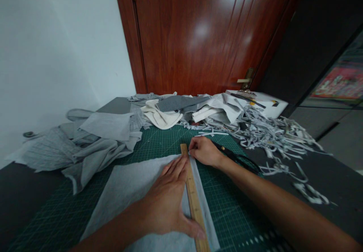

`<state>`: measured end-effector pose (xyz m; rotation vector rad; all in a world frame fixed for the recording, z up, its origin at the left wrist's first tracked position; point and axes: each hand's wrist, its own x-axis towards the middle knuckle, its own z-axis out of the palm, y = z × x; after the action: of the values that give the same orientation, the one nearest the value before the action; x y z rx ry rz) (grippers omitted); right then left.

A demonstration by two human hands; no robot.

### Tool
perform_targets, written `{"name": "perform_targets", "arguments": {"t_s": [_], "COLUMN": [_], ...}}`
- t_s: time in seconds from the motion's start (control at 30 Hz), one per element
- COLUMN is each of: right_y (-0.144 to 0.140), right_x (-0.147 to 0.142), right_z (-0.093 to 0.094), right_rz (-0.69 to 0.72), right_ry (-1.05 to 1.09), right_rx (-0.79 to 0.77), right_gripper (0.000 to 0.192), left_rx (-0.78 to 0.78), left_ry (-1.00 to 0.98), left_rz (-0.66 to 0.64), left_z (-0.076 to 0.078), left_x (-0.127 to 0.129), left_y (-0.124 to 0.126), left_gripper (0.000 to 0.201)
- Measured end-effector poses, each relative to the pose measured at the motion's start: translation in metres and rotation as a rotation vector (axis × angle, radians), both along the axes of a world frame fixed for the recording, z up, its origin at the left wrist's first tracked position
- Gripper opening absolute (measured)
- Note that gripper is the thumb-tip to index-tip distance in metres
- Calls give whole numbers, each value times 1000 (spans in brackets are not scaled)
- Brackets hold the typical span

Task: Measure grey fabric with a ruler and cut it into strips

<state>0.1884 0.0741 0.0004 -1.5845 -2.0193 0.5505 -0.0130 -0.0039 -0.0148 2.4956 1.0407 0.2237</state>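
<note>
One wooden ruler [194, 199] runs lengthwise away across grey cloth [124, 191].

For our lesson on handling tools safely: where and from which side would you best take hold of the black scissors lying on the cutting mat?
Take the black scissors by the handle loops, the end nearer the person and to the right. Come from above on the right side: they lie flat on the cutting mat, partly hidden behind the right hand and forearm, with the blade end seemingly pointing away, under the hand.

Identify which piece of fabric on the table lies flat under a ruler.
The light grey sheet on the green cutting mat, pinned beneath the wooden ruler by the left hand; the other fabrics lie crumpled in heaps behind.
</note>
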Motion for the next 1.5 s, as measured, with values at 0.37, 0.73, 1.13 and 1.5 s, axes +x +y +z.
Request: {"name": "perform_targets", "arguments": {"t_s": [0.37,0.73,1.13,1.5], "right_y": [-4,-87,-172,-113], "right_x": [-9,-10,5,43], "right_z": [6,-2,-37,17], "right_rz": [-8,56,76,137], "right_ry": [-92,12,139,128], "right_rx": [50,20,-308,-160], "right_gripper": [19,26,22,22], "left_rx": [14,46,-5,23], "left_ry": [6,-49,94,49], "left_rz": [0,-6,65,0], "left_z": [-3,2,7,3], "left_x": [-1,1,7,0], "left_y": [0,-1,-5,-3], "left_gripper": [148,140,152,145]}}
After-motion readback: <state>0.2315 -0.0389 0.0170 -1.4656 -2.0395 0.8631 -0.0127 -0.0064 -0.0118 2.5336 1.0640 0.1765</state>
